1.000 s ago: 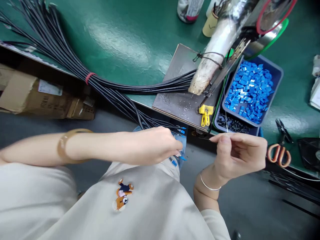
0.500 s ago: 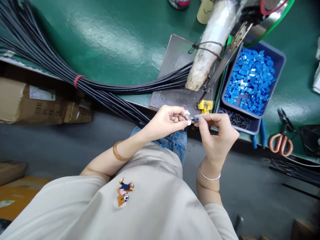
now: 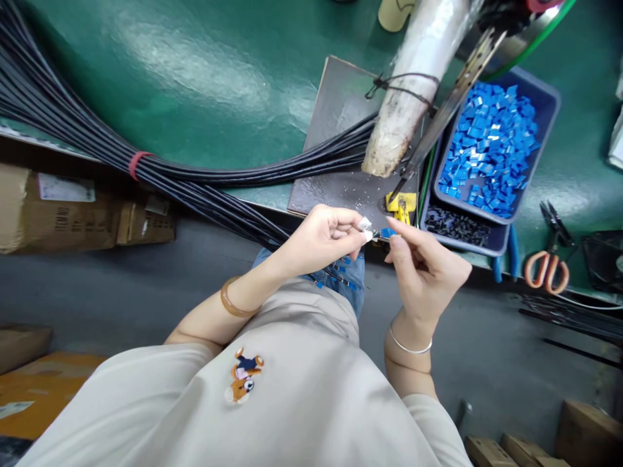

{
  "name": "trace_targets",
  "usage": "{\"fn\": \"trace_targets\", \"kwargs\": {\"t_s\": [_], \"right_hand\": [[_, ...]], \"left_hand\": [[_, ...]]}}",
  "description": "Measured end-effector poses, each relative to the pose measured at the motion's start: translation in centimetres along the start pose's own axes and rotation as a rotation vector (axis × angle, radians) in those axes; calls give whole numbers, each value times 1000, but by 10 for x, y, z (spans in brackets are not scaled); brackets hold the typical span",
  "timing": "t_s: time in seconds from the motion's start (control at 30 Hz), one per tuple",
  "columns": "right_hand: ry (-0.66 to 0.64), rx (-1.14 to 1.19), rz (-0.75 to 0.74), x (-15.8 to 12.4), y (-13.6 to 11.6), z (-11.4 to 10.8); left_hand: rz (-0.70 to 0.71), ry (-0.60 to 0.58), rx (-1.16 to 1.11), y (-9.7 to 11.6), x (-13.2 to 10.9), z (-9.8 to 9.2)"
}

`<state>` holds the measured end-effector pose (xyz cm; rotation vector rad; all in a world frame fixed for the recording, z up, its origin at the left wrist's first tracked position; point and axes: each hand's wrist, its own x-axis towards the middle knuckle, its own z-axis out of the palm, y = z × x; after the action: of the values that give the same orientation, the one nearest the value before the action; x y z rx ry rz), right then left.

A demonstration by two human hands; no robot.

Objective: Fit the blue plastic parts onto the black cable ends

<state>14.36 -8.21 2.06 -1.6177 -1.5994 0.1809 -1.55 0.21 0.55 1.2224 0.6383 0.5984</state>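
Observation:
My left hand point(image 3: 321, 240) and my right hand point(image 3: 426, 269) meet fingertip to fingertip just below the bench edge. The left fingers are pinched on the end of a thin black cable, with a taped fingertip showing. My right thumb and forefinger pinch a small blue part point(image 3: 388, 232) against that cable end. A thick bundle of black cables point(image 3: 195, 178), tied with a red band point(image 3: 137, 162), sweeps from the upper left over the green bench and down to my lap, where several blue-tipped ends point(image 3: 343, 275) lie.
A dark plate point(image 3: 335, 149) lies on the green bench point(image 3: 219, 78) under a pale wrapped tool arm point(image 3: 413, 91). A blue tray point(image 3: 548, 107) of small blue parts stands to the right, with orange-handled scissors point(image 3: 548, 269) beyond. Cardboard boxes point(image 3: 63, 207) sit under the bench.
My left hand rose from my lap with a cable end, and my right hand came in from the right. Both now meet, pinched together.

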Motion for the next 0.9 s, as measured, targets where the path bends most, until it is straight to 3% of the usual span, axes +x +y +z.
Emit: {"fn": "trace_targets", "kwargs": {"t_s": [0.2,0.43,0.9], "right_hand": [[-30,-104,-101,-2,4,2],[42,-17,77,2,3,0],[-125,-73,-148,7,13,-10]], "left_hand": [[-10,-28,-27,-1,2,-1],[-28,-5,-7,-1,3,0],[-5,16,29,-4,6,8]]}}
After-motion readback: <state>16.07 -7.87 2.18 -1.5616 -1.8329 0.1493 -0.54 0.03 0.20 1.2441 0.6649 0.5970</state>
